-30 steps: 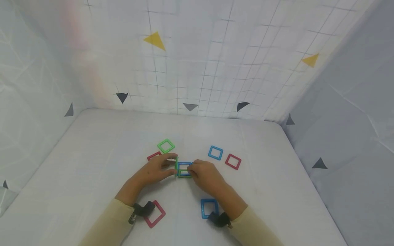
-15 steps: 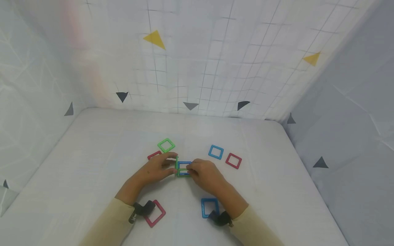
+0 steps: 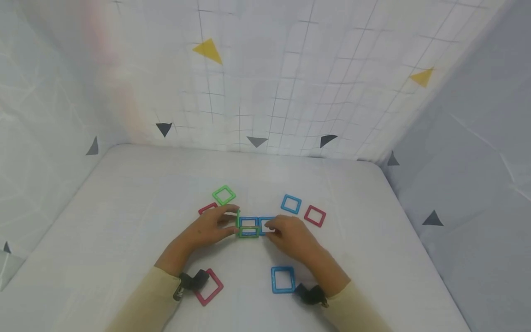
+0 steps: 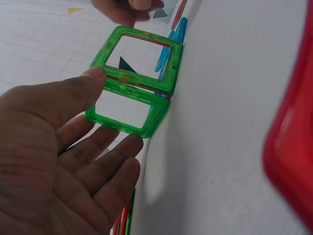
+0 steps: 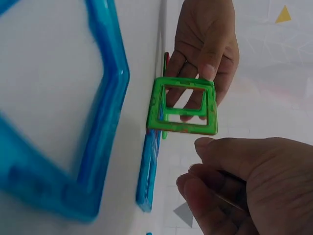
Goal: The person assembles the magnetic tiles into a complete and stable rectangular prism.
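Note:
Two green square magnetic tiles stand upright against a flat blue square tile (image 3: 249,218). One is the left-side green tile (image 4: 117,127), held between the thumb and fingers of my left hand (image 3: 209,227). The other, the front green tile (image 5: 183,129), stands along the blue tile's near edge with no hand touching it. A second flat blue tile (image 3: 267,218) adjoins on the right, partly hidden by my right hand (image 3: 292,237). That hand is just right of the front green tile, fingers loosely bent, with a gap to the tile in the right wrist view.
Loose square tiles lie around: a green tile (image 3: 216,190) and a half-hidden red tile (image 3: 207,209) at far left, a blue tile (image 3: 291,210) and red tile (image 3: 314,224) at far right. Nearer are a red tile (image 3: 217,282) and a blue tile (image 3: 283,290).
My right hand has let go of the front green tile and moved right, uncovering its right edge and part of the second blue tile. My left hand has stayed at the left-side green tile.

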Motion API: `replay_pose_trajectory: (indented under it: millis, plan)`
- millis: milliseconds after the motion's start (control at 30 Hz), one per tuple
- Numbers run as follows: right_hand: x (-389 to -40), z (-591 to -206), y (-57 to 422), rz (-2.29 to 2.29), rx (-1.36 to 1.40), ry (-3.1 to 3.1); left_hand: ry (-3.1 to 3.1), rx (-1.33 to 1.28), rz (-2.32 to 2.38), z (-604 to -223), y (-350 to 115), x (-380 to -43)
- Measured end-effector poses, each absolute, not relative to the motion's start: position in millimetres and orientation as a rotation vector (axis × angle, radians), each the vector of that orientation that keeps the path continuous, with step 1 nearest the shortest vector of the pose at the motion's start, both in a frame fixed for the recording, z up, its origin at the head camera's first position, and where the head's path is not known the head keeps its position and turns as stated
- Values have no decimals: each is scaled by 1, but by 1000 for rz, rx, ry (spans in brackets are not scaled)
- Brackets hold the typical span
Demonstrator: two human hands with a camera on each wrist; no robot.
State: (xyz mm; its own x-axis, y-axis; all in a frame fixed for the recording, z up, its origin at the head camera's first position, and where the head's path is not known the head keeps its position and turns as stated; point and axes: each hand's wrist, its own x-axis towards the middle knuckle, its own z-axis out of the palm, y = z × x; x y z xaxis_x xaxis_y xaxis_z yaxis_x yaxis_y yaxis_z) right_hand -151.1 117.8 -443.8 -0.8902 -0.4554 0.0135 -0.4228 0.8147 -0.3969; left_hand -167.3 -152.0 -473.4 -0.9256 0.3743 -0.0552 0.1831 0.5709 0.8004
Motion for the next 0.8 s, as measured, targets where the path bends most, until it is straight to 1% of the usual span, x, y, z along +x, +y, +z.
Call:
replay_pose_trajectory:
  millis: [333,533,800]
  plan:
    - [-136,-437,141,-559,-657,2713,2583,475,1276,-471,-152,-166]
    - [-127,-437,153,-521,-581,2616,2569,489,1283,-472,-151,-166]
    - [-120,-440,161,-494,-598,2591,2566,500,1305,-472,-152,-165]
